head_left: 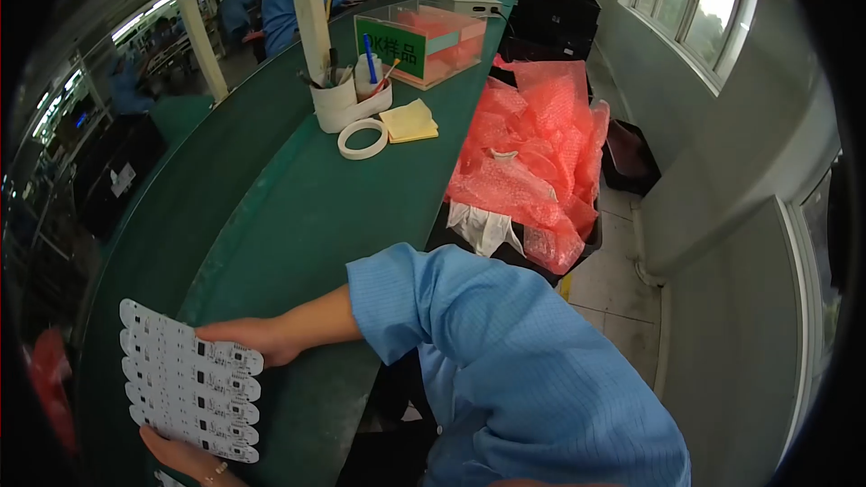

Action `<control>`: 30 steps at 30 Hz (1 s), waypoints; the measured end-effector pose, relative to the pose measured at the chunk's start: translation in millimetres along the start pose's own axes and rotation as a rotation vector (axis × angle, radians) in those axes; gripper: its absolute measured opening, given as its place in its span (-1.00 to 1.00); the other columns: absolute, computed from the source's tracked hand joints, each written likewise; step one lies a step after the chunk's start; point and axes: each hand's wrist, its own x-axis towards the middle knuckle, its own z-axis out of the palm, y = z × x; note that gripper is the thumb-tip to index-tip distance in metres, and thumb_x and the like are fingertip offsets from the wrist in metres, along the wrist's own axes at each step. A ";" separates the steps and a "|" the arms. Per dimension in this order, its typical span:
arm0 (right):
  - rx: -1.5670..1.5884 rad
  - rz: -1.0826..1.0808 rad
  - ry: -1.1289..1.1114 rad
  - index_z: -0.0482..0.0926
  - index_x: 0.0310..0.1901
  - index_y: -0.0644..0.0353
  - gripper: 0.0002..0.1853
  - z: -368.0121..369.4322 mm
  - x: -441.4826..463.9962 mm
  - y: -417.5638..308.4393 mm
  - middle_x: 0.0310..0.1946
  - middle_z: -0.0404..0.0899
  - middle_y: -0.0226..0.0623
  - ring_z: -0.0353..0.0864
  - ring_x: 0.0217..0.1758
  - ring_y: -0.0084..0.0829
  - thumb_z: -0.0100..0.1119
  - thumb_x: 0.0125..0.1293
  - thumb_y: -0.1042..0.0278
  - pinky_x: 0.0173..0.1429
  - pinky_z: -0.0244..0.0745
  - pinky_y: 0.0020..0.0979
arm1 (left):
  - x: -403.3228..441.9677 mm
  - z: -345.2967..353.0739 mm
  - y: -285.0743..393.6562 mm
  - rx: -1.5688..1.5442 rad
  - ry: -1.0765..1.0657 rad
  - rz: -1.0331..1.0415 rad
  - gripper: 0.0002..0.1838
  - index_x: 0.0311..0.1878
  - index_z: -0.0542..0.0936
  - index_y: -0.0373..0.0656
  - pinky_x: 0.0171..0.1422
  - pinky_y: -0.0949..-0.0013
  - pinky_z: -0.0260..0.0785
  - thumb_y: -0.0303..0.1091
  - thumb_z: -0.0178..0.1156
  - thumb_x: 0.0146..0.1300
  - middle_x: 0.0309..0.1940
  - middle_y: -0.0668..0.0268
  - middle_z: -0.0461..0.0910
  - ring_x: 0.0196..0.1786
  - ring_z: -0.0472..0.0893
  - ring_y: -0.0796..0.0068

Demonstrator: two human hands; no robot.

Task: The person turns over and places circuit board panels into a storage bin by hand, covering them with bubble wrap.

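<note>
A white printed circuit board panel [191,383] with scalloped ends and rows of small dark components is held up over the green bench at the lower left. My right hand [262,339] grips its upper edge, thumb on the face and the other fingers mostly hidden. Along the bottom edge, my left hand [185,458] holds the same panel; part of its fingers lies behind it. A small pale piece [168,479] shows beneath the left hand, too cut off to name.
On the green bench [298,207] are a tape roll [363,140], yellow paper slips [410,121], a white pen holder [336,106] and a clear box with a green label [397,50]. Pink bubble wrap [532,158] fills a black bin on the right. People in blue work farther back.
</note>
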 end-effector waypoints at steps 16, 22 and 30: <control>-0.040 -0.014 -0.051 0.10 0.34 0.05 -0.32 0.2 1.7 -2.7 0.34 0.14 -0.25 0.17 0.36 -0.24 -0.29 0.33 -0.23 0.30 0.19 -0.16 | -26.9 19.6 23.9 0.146 0.064 0.119 -0.54 0.05 0.41 -0.42 0.13 0.28 0.30 -0.21 -0.24 0.33 0.01 0.07 0.45 -0.02 0.47 0.27; 0.026 0.074 0.040 0.11 0.35 0.09 -0.29 10.6 -13.5 -16.5 0.35 0.12 -0.22 0.16 0.37 -0.26 -0.25 0.32 -0.23 0.33 0.16 -0.20 | -12.4 15.3 3.7 0.010 0.073 -0.099 -0.52 0.09 0.39 -0.40 0.16 0.29 0.27 -0.18 -0.25 0.35 0.05 0.08 0.44 0.03 0.46 0.27; 0.104 0.111 0.109 0.17 0.32 0.06 -0.29 10.6 -14.9 -14.8 0.32 0.20 -0.25 0.20 0.35 -0.24 -0.23 0.29 -0.27 0.32 0.17 -0.15 | -13.4 21.0 5.9 -0.191 -0.011 -0.357 -0.50 0.15 0.36 -0.37 0.19 0.28 0.26 -0.17 -0.27 0.35 0.10 0.10 0.41 0.09 0.45 0.27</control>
